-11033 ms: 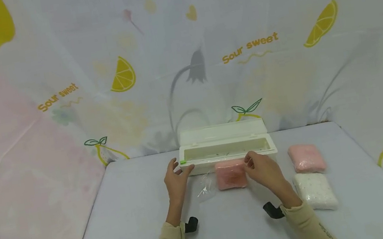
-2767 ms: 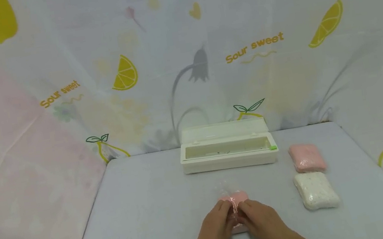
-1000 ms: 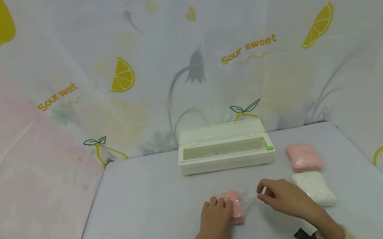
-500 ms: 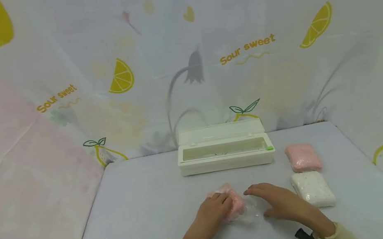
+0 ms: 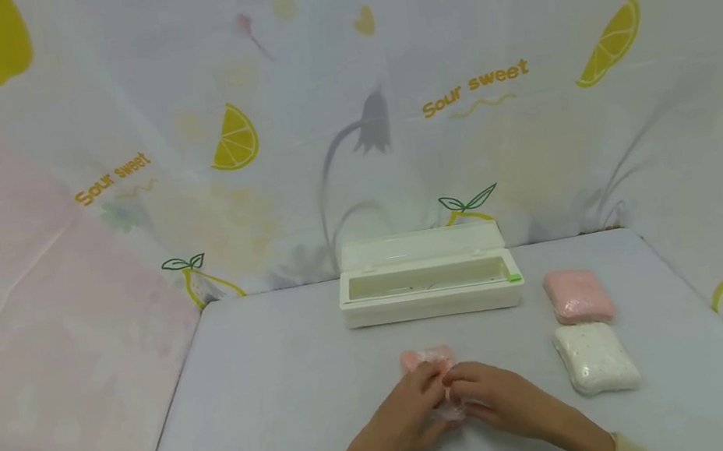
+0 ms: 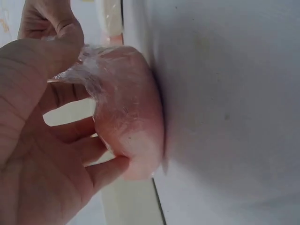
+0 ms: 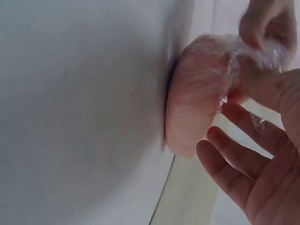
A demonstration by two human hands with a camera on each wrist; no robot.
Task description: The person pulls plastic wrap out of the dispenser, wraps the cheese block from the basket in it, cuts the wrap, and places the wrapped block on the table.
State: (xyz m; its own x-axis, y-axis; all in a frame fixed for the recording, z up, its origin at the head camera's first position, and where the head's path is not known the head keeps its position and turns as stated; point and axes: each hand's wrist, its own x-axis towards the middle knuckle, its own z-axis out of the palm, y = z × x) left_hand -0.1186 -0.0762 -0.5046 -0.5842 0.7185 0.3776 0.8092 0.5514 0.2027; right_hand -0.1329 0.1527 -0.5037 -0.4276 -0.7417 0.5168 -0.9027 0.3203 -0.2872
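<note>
A soft-looking pink block (image 5: 411, 359) lies on the table under both hands, with clear cling film (image 6: 112, 70) drawn over it and bunched on top. My left hand (image 5: 402, 416) pinches the film between thumb and forefinger, its other fingers along the block's side. From the right, my right hand (image 5: 503, 400) pinches film at the top of the block, fingertips close to the left hand's. In the right wrist view its lower fingers (image 7: 225, 168) lie beside the block, and loose film stands up between the hands. The hands hide much of the block in the head view.
A long white cling film dispenser (image 5: 434, 305) with its lid up stands at the table's back; its green slider (image 5: 515, 278) is at the right end. To the right lie a film-wrapped pink block (image 5: 578, 296) and a wrapped white block (image 5: 597, 358).
Since the oldest frame the pink block has come forward from the dispenser, and the slider has gone from left to right. Lately the block has turned, and the right hand has moved left onto it.
</note>
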